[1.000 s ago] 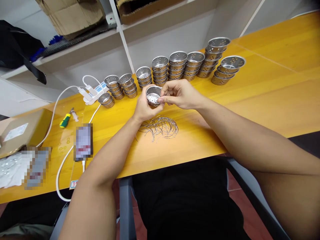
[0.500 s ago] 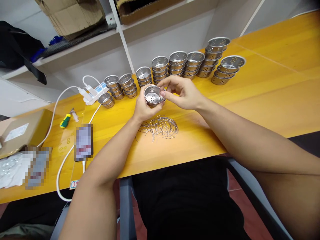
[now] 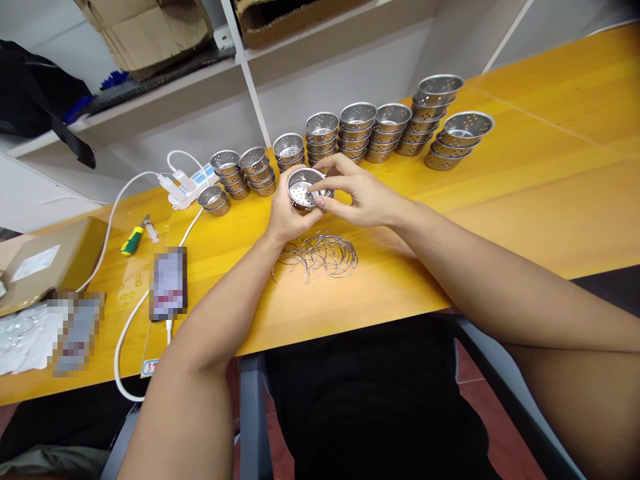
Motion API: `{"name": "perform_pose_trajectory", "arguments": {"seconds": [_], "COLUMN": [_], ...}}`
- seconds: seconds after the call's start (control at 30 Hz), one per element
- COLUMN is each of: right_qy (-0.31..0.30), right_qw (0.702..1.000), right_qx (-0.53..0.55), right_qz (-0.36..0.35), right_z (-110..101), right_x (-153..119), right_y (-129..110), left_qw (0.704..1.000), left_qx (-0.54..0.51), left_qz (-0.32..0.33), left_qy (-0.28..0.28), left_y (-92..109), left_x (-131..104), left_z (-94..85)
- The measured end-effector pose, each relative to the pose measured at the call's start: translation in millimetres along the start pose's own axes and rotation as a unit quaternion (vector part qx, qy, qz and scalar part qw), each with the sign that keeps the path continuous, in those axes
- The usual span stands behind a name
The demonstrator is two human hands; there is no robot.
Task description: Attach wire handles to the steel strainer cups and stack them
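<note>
My left hand (image 3: 286, 212) is wrapped round a perforated metal cup (image 3: 301, 189), its open top facing up. At the cup's right rim is my right hand (image 3: 357, 192), thumb and fingertips bent together over the edge; whether something small is between them I cannot make out. Below the cup, a loose pile of thin curved wires (image 3: 325, 257) lies on the yellow table (image 3: 300, 320). Behind both hands stands a row of stacked metal cups (image 3: 358, 127).
To the left are a power strip (image 3: 187, 190) with white cables, a phone (image 3: 169, 283), a green and yellow screwdriver (image 3: 132, 241) and a cardboard box (image 3: 60, 257). Two short cup stacks stand at the row's ends, the right one (image 3: 453, 143) tilted.
The fingers of my right hand have shifted a little down at the rim, with the index finger now reaching over the cup's opening. My left hand still holds the cup, which has barely moved.
</note>
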State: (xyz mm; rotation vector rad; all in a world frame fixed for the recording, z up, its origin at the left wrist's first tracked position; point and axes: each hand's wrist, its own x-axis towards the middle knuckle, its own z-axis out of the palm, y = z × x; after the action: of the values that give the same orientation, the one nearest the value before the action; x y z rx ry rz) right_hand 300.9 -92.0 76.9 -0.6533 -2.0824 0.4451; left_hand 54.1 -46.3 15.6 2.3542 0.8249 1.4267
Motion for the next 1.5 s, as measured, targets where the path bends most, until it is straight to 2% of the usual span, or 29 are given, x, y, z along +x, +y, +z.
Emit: {"name": "perform_pose_trajectory", "arguments": {"seconds": [0.2, 0.3, 0.43, 0.53, 0.63, 0.73, 0.83, 1.03, 1.33, 1.5], "right_qy": [-0.010, 0.014, 0.063, 0.114, 0.148, 0.143, 0.117, 0.095, 0.064, 0.062], "right_qw": [1.000, 1.000, 0.998, 0.992, 0.987, 0.986, 0.988, 0.989, 0.988, 0.988], "right_qx": [0.015, 0.006, -0.009, -0.018, -0.016, -0.002, 0.006, 0.004, 0.037, 0.036], "right_qz": [-0.008, -0.009, 0.013, 0.048, 0.068, 0.084, 0.104, 0.118, 0.133, 0.138], "right_z": [7, 5, 0, -5, -6, -1, 8, 14, 15, 14], "right_x": [-2, 0, 3, 2, 0, -2, -2, -1, -3, -2], "right_y": [5, 3, 6, 21, 39, 49, 49, 49, 55, 52], "left_qw": [1.000, 1.000, 0.999, 1.000, 0.998, 0.994, 0.992, 0.992, 0.981, 0.980], "left_qx": [0.008, 0.019, 0.040, 0.027, -0.010, -0.047, -0.061, -0.050, -0.049, -0.056], "left_qz": [-0.009, 0.014, 0.031, 0.004, -0.042, -0.078, -0.088, -0.088, -0.168, -0.174], "left_qy": [-0.013, -0.003, 0.012, -0.002, -0.039, -0.063, -0.068, -0.081, -0.080, -0.084], "left_y": [5, 4, -9, -22, -35, -42, -43, -36, -3, 2], "left_x": [3, 7, 8, 2, -5, -8, -8, -4, 3, 5], "left_z": [0.6, -0.6, -2.5, 1.2, 8.2, 13.3, 13.9, 8.8, -1.8, -3.7]}}
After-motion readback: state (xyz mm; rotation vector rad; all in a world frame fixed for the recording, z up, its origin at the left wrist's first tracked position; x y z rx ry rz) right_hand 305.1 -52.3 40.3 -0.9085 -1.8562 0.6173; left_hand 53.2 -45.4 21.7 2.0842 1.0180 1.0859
